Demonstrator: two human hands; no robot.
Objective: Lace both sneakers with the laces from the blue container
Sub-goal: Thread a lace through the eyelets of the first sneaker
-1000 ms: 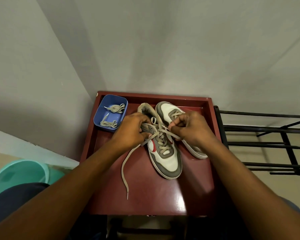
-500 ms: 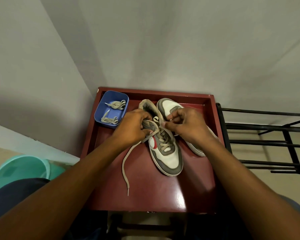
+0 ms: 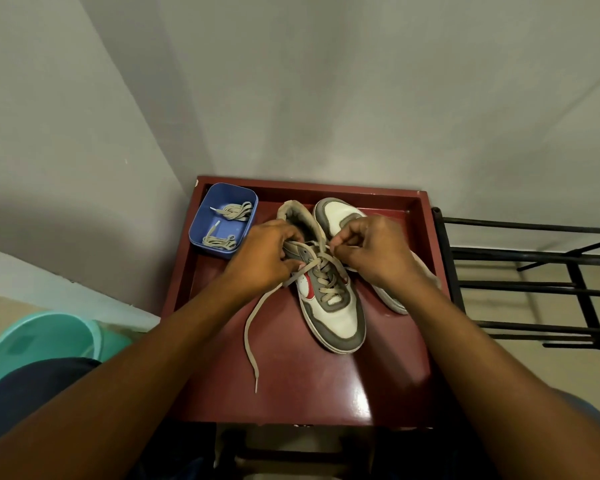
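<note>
Blue container [image 3: 201, 220], one; sneakers [image 3: 340, 323], two.

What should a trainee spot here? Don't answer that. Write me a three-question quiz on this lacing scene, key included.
1. True or false: the left hand reaches into the blue container.
2. How many lace bundles lie in that container?
3. The loose lace trailing from the laced sneaker ends: A) on the red table; B) in the container; C) on the floor.
Key: 1 false; 2 two; 3 A.
</note>
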